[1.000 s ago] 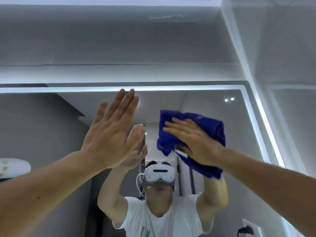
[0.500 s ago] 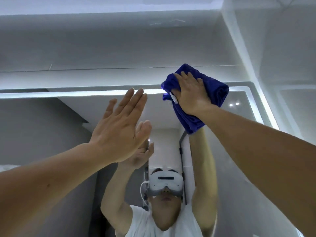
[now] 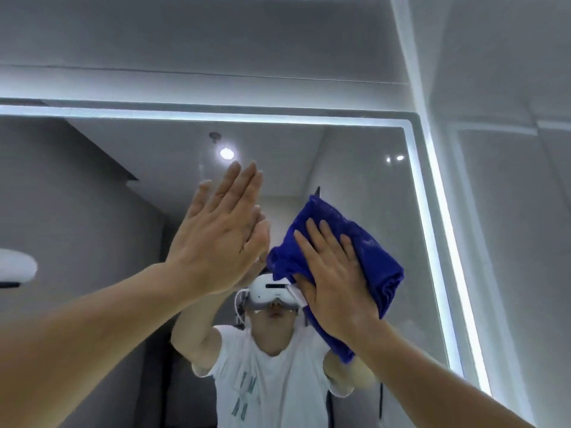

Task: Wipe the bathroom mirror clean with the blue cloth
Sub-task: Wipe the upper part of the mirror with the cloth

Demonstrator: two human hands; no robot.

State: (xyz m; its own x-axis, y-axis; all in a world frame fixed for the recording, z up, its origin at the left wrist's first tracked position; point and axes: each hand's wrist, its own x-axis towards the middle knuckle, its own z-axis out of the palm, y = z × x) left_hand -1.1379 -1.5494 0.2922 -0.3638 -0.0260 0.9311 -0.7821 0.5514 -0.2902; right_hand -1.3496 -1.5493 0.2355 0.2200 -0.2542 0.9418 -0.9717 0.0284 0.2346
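The person is standing close before a large rectangular bathroom mirror edged with a glowing white light strip, and both bare arms are reaching up toward the glass. The right hand is pressing a crumpled deep-blue microfibre cloth flat against the mirror, its fingers lying straight and slightly spread over the fabric rather than curling round it. The cloth is sitting in the right-hand half of the glass, well below the top light strip and apart from the right-hand strip, with folds bunching out past the fingertips and a corner hanging below the wrist. The left hand is being held up just beside the cloth, open and holding nothing, fingers straight and close together, palm facing the mirror; whether it is actually touching the glass cannot be told. In the reflection, the person is wearing a white head-mounted headset and a white short-sleeved T-shirt, and a small round ceiling spotlight is shining above the left fingertips. Pale grey glossy wall tiles are running along the right of the mirror.
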